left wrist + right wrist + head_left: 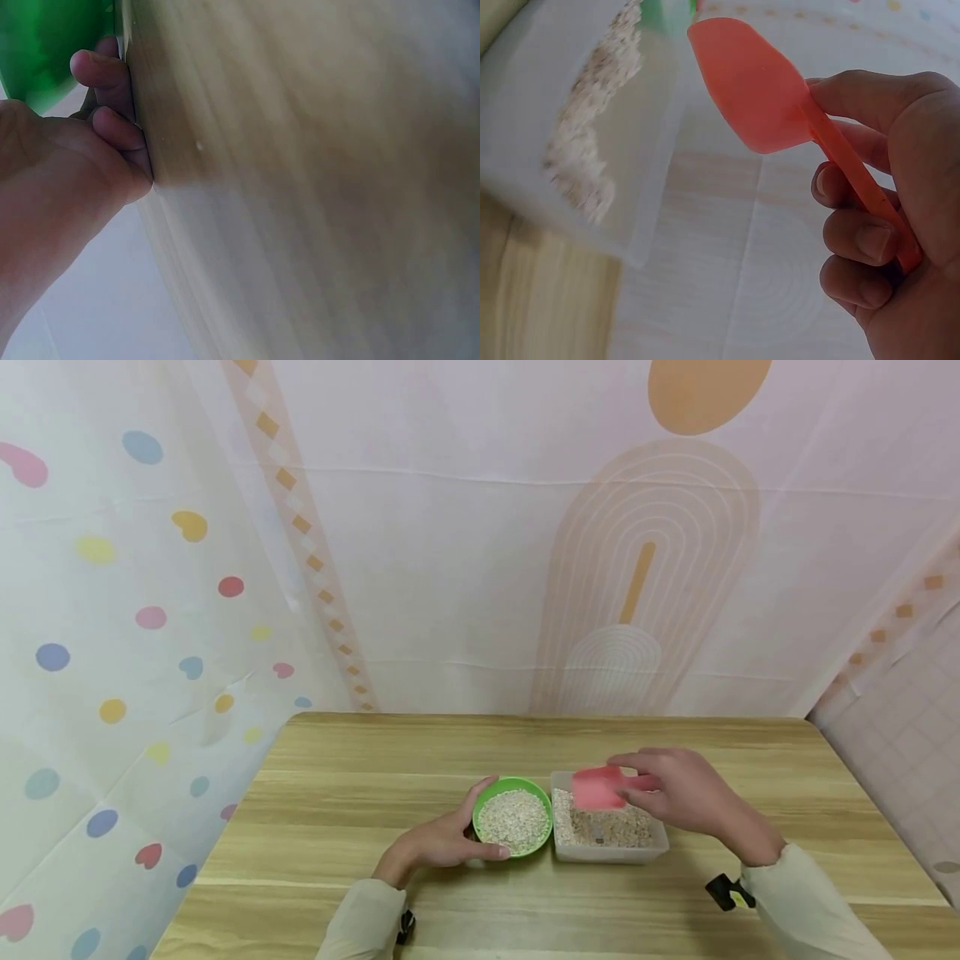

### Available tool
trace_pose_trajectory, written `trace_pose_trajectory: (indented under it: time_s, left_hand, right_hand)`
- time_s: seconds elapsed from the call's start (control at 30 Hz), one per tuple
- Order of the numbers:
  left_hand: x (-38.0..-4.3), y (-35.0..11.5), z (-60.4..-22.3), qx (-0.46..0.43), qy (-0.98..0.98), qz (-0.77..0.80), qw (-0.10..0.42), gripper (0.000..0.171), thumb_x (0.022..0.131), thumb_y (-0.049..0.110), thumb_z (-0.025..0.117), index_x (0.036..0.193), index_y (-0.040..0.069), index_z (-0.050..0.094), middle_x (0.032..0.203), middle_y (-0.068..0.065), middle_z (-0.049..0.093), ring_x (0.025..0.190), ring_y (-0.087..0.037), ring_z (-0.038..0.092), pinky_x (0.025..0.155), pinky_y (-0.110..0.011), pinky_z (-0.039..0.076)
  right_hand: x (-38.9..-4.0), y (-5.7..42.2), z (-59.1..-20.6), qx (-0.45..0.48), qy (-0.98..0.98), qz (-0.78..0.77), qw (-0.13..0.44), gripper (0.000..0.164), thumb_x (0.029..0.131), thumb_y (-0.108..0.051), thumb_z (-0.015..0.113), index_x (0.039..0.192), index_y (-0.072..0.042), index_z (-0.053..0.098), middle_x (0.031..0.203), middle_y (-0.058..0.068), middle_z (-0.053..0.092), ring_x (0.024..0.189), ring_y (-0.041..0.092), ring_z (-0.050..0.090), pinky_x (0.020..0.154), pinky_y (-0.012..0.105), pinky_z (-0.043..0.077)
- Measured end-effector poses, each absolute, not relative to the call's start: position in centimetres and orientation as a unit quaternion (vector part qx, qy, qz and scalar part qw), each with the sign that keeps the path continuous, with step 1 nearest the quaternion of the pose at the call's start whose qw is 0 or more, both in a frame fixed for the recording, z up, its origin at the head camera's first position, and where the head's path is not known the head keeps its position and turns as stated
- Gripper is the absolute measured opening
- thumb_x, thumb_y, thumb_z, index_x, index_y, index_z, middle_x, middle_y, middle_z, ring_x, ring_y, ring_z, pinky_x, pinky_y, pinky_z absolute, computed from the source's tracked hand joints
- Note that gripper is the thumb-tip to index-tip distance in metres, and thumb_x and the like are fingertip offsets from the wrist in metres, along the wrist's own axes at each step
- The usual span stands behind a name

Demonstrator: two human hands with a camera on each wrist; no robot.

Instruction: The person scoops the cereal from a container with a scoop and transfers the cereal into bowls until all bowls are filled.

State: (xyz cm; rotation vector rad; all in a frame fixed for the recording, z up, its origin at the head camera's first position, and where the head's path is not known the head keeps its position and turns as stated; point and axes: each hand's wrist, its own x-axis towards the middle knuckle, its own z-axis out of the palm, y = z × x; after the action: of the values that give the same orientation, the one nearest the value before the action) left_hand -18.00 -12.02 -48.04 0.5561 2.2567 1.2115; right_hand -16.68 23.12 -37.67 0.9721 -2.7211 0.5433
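Observation:
My left hand [444, 841] grips a green bowl [545, 803] from its left side, with the thumb along the near rim and fingers around the far side. Pale oat-like flakes [513, 820] fill much of the bowl. Right beside it stands a translucent rectangular container [611, 855] with browner flakes [618, 828] inside. Over that container my right hand [686, 789] holds a pinkish-red scoop [597, 787] by its handle. In the right wrist view, fingers wrap the handle and the scoop's blade [754, 82] points away from the palm.
Both vessels stand on a wood-grain table [360, 752]. Behind it hangs a patterned cloth [450, 593], and a dotted cloth [180, 635] covers the left side. A black strap [722, 892] shows at the right wrist.

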Motion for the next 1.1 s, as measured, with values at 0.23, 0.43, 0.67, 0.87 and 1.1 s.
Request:
trace_pose_trajectory:
  time_s: [0.23, 0.43, 0.67, 0.87, 1.1]
  left_hand:
    - [-18.0, -12.0, -48.0, 0.21, 0.831, 0.447, 0.256, 0.108, 0.084, 0.047, 0.076, 0.159, 0.031, 0.0, 0.158, -0.021, 0.025, 0.143, -0.037, 0.028, 0.114, -0.06, 0.025]
    - [-18.0, -12.0, -47.9, 0.208, 0.832, 0.446, 0.257, 0.108, 0.084, 0.048, 0.076, 0.159, 0.031, 0.0, 0.158, -0.022, 0.025, 0.143, -0.038, 0.029, 0.114, -0.061, 0.026]
    - [-18.0, -12.0, -47.9, 0.208, 0.831, 0.447, 0.259, 0.108, 0.084, 0.047, 0.077, 0.159, 0.032, 0.0, 0.159, -0.021, 0.024, 0.144, -0.037, 0.028, 0.114, -0.061, 0.025]
    - [-18.1, -12.0, -48.0, 0.206, 0.835, 0.441, 0.255, 0.108, 0.084, 0.047, 0.077, 0.159, 0.032, 0.0, 0.159, -0.021, 0.025, 0.143, -0.038, 0.029, 0.113, -0.061, 0.026]
    - [-18.1, -12.0, -47.9, 0.206, 0.838, 0.437, 0.253, 0.109, 0.084, 0.048, 0.077, 0.159, 0.032, 0.0, 0.158, -0.023, 0.026, 0.142, -0.039, 0.031, 0.112, -0.062, 0.028]
  right_hand:
    - [-16.4, 24.6, -38.5, 0.313, -0.928, 0.183, 0.082, 0.029, 0.085, -0.02, 0.078, 0.113, -0.013, 0.074, 0.1, 0.0, 0.075, 0.077, 0.008, 0.07, 0.067, 0.031, 0.056]
    - [-16.2, 25.0, -39.2, 0.311, -0.934, 0.169, 0.048, 0.03, 0.085, -0.021, 0.077, 0.113, -0.01, 0.074, 0.102, 0.003, 0.075, 0.078, 0.01, 0.069, 0.066, 0.031, 0.055]
    - [-16.1, 24.9, -39.8, 0.301, -0.94, 0.159, 0.006, 0.029, 0.085, -0.018, 0.075, 0.113, -0.01, 0.074, 0.104, 0.002, 0.075, 0.083, 0.014, 0.07, 0.069, 0.035, 0.055]
    - [-16.0, 24.5, -40.3, 0.286, -0.945, 0.158, -0.02, 0.027, 0.085, -0.018, 0.075, 0.111, -0.011, 0.074, 0.103, 0.001, 0.075, 0.084, 0.015, 0.07, 0.069, 0.034, 0.055]
    - [-15.8, 24.2, -40.8, 0.266, -0.946, 0.179, -0.05, 0.028, 0.085, -0.02, 0.075, 0.111, -0.011, 0.075, 0.1, 0.0, 0.074, 0.082, 0.012, 0.066, 0.067, 0.033, 0.053]
